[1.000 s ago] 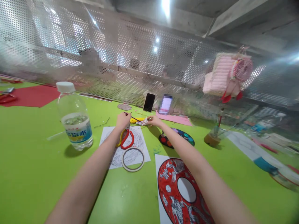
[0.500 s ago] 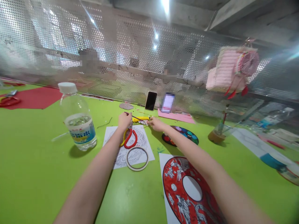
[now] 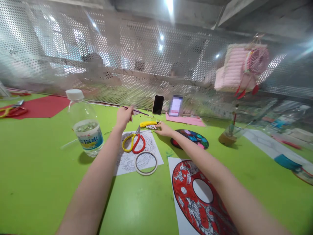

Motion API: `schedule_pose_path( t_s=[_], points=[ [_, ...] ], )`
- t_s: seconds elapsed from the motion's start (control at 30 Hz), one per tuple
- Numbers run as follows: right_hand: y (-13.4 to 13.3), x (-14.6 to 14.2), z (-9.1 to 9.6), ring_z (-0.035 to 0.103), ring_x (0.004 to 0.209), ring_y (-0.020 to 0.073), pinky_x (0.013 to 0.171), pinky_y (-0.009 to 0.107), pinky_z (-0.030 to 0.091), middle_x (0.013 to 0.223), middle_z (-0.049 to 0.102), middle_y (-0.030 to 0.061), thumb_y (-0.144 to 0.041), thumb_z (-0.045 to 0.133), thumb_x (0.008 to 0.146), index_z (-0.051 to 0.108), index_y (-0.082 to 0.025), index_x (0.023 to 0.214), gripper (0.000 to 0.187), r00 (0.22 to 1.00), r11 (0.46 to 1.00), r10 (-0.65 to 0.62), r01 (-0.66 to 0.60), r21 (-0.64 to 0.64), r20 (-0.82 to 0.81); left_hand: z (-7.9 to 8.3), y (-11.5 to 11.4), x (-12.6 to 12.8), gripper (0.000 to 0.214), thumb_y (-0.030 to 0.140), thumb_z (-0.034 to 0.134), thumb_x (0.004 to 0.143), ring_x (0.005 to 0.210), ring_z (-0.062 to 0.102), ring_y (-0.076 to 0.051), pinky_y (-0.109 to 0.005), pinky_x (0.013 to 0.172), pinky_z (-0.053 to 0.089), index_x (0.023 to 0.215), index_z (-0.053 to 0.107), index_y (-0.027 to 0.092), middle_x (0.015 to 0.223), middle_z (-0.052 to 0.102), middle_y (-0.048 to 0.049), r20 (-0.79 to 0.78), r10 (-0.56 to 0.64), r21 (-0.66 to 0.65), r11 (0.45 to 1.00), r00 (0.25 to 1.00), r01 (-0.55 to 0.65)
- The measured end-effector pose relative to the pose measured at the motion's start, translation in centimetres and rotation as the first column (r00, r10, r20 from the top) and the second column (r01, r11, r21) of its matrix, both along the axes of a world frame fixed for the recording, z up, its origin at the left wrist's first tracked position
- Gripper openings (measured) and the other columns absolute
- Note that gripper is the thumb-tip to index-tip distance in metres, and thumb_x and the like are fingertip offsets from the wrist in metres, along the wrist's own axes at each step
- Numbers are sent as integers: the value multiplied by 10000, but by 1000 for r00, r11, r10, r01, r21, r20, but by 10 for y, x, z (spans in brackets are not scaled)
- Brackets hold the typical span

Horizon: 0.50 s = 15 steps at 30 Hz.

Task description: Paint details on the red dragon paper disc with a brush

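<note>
One green table [image 3: 36, 169], perforated metal screen [image 3: 122, 65] behind, left hand [image 3: 124, 116] holding paintbrush [image 3: 140, 112]

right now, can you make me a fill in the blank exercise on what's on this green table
1. The thin brush is held up in the person's ____ hand.
2. The scissors have one yellow handle and one ____ handle.
3. The water bottle has a ____ cap.
4. The right hand reaches beside the ____ utility knife.

Missing words: left, red, white, yellow.
</note>
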State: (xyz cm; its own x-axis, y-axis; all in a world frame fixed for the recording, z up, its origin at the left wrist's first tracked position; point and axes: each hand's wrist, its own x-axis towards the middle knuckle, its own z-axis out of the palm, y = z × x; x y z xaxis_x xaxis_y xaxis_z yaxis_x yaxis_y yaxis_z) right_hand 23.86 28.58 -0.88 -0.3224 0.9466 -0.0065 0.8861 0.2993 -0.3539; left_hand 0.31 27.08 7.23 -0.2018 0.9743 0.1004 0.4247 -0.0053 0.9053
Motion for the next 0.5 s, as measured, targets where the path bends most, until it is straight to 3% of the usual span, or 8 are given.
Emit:
schedule_pose_path(
  t_s=[0.3,0.5],
  points=[
    [19,10,3,637,1009,228,842,405,559,1183,624,78,-354,611,942,611,-138,1193,331,961,984,-143,111,-143,-238,-15,4,2,314,383,592,947,906,647,-179,-363,780,576,1149,594,142,1088,638,-73,29,-109,-99,989,994,112],
    [26,9,3,652,922,178,781,362,575,1120,639,84,-330,597,956,604,-137,1182,297,919,942,-274,197,-272,-282,-27,7,9,321,378,598,943,941,645,-192,-381,807,574,1163,593,145,1118,633,-78,10,-184,-136,973,983,184]
  ],
)
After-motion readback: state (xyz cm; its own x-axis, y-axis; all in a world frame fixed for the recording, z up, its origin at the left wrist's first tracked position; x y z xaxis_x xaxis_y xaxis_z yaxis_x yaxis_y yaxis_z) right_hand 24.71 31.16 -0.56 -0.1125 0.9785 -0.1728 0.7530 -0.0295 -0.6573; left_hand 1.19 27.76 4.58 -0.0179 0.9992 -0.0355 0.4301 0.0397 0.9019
